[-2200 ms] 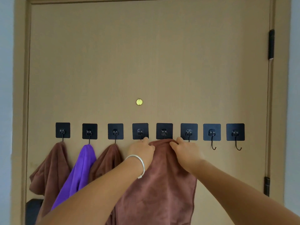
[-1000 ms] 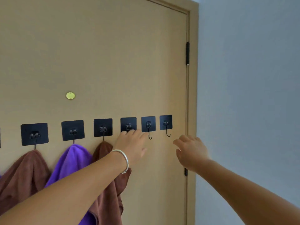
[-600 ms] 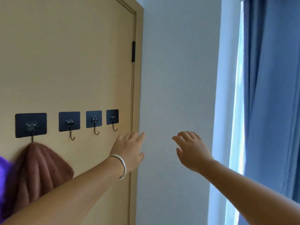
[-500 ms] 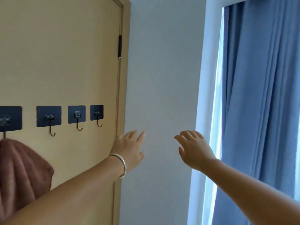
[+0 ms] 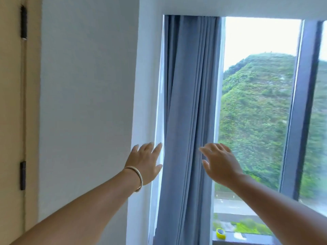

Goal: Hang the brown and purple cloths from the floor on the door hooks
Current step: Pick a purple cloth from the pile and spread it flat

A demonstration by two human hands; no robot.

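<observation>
**Blue curtain ahead, no cloth in reach**

Blue curtain (image 5: 185, 121) and a window (image 5: 256, 103) fill the view. Only the hinged edge of the door (image 5: 10, 103) shows at the far left. Both arms are stretched forward. The left hand (image 5: 144, 162), with a bracelet (image 5: 136, 177) on its wrist, has its fingers spread and holds nothing. The right hand (image 5: 219, 163) is the same, spread and empty.

No brown or purple cloth, no hook and no floor are visible, so I cannot say where the cloths are. A yellow roll, perhaps tape (image 5: 220, 233), sits on the sill.

The risk I see: reaching down without looking could mean grabbing the curtain or missing a cloth.
</observation>
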